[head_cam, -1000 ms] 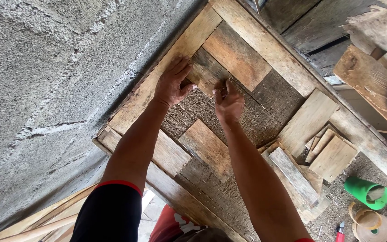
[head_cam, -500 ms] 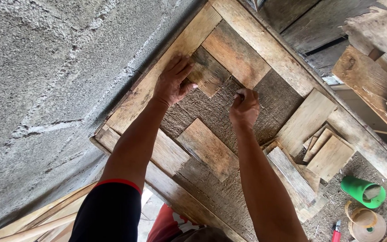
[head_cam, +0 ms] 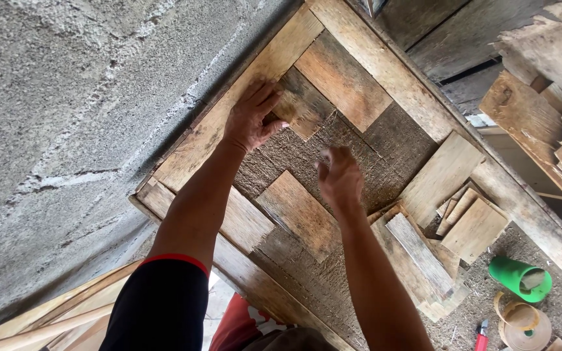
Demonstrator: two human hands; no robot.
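- A green cup [head_cam: 518, 278] lies tipped on the gritty ground at lower right, a pale scrap showing in its mouth; what that scrap is cannot be told.
- Just below it sits a roll of brown tape [head_cam: 521, 323], and beside that a small red-handled tool [head_cam: 481, 336], only partly in view.
- The left hand [head_cam: 253, 117] lies flat, fingers spread, its fingertips and thumb pressing a small wood block [head_cam: 300, 107] that lies inside the wooden frame [head_cam: 385, 65], tucked against the frame's long plank near the wall. It pins the block rather than clasping it.
- The right hand [head_cam: 339, 179] hovers blurred over the rough brown backing board [head_cam: 385, 169], fingers loosely curled and holding nothing.
- A second flat wood piece [head_cam: 297, 214] lies on the board, below the hands, between the two forearms.
- A loose heap of wood offcuts [head_cam: 450, 227] rests across the frame's lower edge, right of the right arm.
- More stacked planks [head_cam: 554, 110] crowd the right edge.
- A rough grey cement wall [head_cam: 66, 117] fills the left side, the frame lying close against it.
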